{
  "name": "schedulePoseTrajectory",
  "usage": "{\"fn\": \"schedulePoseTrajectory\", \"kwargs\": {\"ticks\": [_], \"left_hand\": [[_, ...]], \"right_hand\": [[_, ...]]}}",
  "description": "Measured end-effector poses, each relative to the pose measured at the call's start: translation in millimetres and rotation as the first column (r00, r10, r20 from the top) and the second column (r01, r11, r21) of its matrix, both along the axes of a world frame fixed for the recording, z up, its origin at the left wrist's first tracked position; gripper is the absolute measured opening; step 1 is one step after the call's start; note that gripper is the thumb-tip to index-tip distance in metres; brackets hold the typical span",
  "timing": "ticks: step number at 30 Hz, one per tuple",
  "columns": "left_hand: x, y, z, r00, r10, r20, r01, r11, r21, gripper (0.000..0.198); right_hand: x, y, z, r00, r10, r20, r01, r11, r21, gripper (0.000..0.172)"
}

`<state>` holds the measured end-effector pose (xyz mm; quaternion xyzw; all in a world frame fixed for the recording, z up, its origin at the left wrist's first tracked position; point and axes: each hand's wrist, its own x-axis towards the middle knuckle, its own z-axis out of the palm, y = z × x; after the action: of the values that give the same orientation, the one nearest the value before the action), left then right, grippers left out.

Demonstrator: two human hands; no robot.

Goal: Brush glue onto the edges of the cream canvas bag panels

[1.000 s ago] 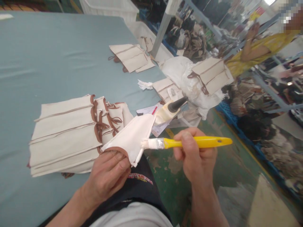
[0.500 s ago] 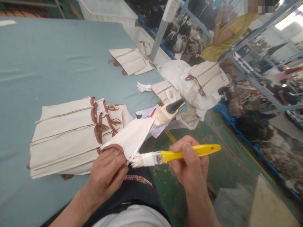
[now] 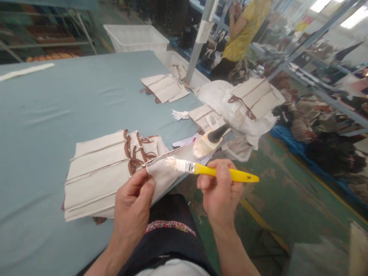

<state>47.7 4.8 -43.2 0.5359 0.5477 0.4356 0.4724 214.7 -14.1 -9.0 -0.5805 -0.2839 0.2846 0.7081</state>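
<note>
Pinching the cream panel (image 3: 162,174) mid-frame between thumb and fingers, the left hand (image 3: 133,199) has turned it; the right hand (image 3: 220,195), closed round the yellow brush (image 3: 202,169), apparently has another edge at its bristles.

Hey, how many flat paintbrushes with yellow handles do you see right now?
1: the yellow-handled, pale-bristled paintbrush in the right hand, bristles over the cream fabric piece gripped by the left hand. Others may be hidden.
</note>
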Motion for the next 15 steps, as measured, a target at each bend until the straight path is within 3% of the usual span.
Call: {"fn": "schedulePoseTrajectory", "kwargs": {"ticks": [4, 11, 15], "left_hand": [[4, -3, 3.6, 0.995, 0.063, 0.08, -0.057, 0.995, -0.08, 0.024], [5, 1, 16.4, 0.997, 0.046, 0.068, -0.042, 0.997, -0.062, 0.014], [2, 1, 13.4, 0.996, 0.039, 0.074, -0.034, 0.997, -0.069, 0.015]], "right_hand": [[-11, 2, -3.4, 1.0, -0.02, 0.001, 0.02, 0.999, -0.034, 0.036], [-34, -16, 5.9, 0.993, 0.116, -0.039, -0.116, 0.993, -0.011, 0.036], [-24, -13, 6.0, 0.999, 0.032, -0.009, -0.031, 0.999, 0.035, 0.035]]}}
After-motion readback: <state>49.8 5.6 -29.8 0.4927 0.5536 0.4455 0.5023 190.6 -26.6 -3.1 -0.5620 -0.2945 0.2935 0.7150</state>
